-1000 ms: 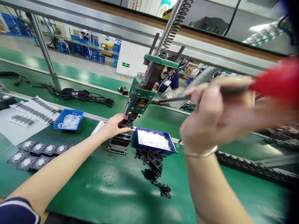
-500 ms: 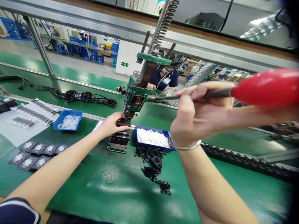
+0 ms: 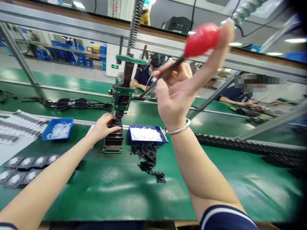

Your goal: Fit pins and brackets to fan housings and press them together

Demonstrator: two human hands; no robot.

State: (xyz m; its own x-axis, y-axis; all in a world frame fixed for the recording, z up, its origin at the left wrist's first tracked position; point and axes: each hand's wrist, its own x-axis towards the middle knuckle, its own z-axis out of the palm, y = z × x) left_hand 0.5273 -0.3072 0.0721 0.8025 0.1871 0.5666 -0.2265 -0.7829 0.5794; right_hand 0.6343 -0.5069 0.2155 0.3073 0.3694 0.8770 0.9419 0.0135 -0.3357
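Note:
A green hand-operated lever press [image 3: 123, 97] stands on the bench, its spring and post rising above. My left hand [image 3: 103, 127] is at its lower end, thumb and fingers closed around a small black part [image 3: 117, 122] under the ram; most of that part is hidden. My right hand [image 3: 176, 92], with a bangle at the wrist, is raised and closed on the press lever [image 3: 171, 68], a dark rod slanting up to a red knob [image 3: 201, 40]. Right of the press base lie several black plastic parts [image 3: 150, 152].
A dark blue bin [image 3: 148, 142] holds white pieces; a light blue tray [image 3: 69, 131] holds white rings. Small fans [image 3: 26, 162], a cable bundle [image 3: 72, 103] and a row of black parts [image 3: 227, 143] lie around. Co-workers [image 3: 141, 76] sit across the bench.
The lever has swung from nearly level to a steep upward slant, my right hand moving with it. My left hand stays at the press. The whole view has shifted.

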